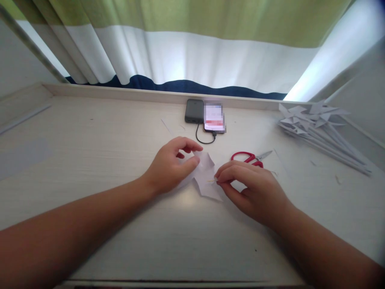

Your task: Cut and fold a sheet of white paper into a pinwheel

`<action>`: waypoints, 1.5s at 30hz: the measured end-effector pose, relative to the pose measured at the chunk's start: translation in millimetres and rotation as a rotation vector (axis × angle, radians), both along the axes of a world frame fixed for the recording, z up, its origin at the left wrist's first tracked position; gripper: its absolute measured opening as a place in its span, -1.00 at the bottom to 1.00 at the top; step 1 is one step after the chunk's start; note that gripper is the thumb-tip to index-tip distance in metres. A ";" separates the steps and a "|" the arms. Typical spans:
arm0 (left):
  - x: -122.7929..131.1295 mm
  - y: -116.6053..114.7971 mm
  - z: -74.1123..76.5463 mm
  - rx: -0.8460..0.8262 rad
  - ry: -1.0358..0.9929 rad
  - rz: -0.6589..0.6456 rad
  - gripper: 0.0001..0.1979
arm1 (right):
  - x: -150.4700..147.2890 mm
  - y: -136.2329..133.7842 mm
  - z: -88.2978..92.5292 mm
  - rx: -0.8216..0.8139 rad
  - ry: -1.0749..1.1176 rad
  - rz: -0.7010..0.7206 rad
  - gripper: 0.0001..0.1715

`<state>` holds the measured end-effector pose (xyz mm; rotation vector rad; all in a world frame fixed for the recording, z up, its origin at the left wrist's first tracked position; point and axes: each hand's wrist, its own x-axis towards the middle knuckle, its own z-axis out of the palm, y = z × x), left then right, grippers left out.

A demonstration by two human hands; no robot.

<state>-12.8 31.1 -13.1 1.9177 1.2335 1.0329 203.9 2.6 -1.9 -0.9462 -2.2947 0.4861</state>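
A cut and creased piece of white paper [207, 178] lies on the pale table between my hands. My left hand [174, 164] holds its upper left part, thumb and fingers curved at the edge. My right hand [249, 188] pinches a thin yellowish stick [211, 180] at its right end, over the paper. The stick's other end points left. Red-handled scissors [243, 156] rest just beyond my right hand, which hides part of one handle.
A black power bank [194, 111] is cabled to a lit phone [213, 117] at the back. Several paper pinwheels on rolled paper sticks [333, 140] lie at the right. Flat paper [24, 156] lies at the left, below a long white strip [25, 119].
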 end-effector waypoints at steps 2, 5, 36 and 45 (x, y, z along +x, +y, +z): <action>0.2 0.2 0.6 0.037 0.096 -0.101 -0.72 | -0.2 0.0 -0.7 -0.010 -0.008 0.002 -0.83; 1.6 -3.5 2.0 0.116 0.182 -0.170 -0.69 | -0.4 -0.5 -2.1 -0.017 -0.028 0.016 -0.84; 0.5 -10.8 2.4 0.299 0.022 -0.226 -0.89 | -2.3 -8.6 14.8 0.102 0.087 -0.177 -0.80; 0.0 -10.5 2.8 0.396 0.013 -0.259 -0.88 | -3.2 -10.2 17.1 0.107 0.070 -0.166 -0.86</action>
